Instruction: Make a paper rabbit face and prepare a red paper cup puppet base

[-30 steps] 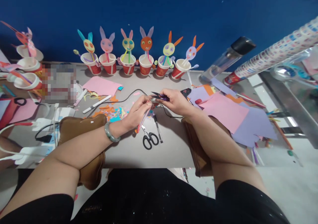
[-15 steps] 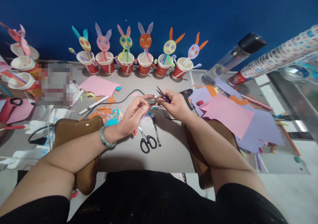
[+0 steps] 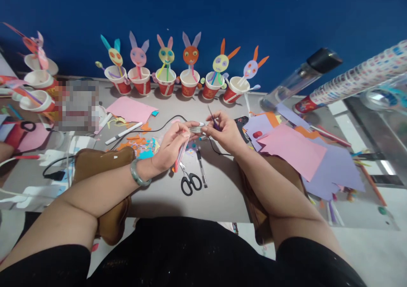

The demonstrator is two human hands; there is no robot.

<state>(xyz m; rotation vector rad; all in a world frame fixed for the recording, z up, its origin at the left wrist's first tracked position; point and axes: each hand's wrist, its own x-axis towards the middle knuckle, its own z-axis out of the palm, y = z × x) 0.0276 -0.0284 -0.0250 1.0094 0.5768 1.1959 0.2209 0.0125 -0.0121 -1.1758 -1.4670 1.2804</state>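
My left hand (image 3: 171, 145) has its fingers closed around thin red-and-white strips (image 3: 181, 154), which hang down below the palm. At its fingertips is a small pale, rounded item (image 3: 197, 129), too blurred to name. My right hand (image 3: 226, 132) grips purple-handled scissors (image 3: 216, 124), their dark blades pointing up and away from me. The right fingertips meet the pale item from the other side. Just below lie black-handled scissors (image 3: 191, 184) and a black pen (image 3: 201, 168) on the table (image 3: 178, 204).
Red paper cups (image 3: 189, 83) with paper rabbit heads line the blue wall. Orange and blue scraps (image 3: 144, 145) and a white marker (image 3: 123, 133) lie left. Pink sheets (image 3: 294, 151), a glue gun (image 3: 242, 121) and a stack of cups (image 3: 352, 77) are at right. A cable (image 3: 159, 130) crosses the table.
My right hand has turned the purple-handled scissors so the blades point more upright. The left fingers and the strips have shifted slightly, and the whole view has moved a little.
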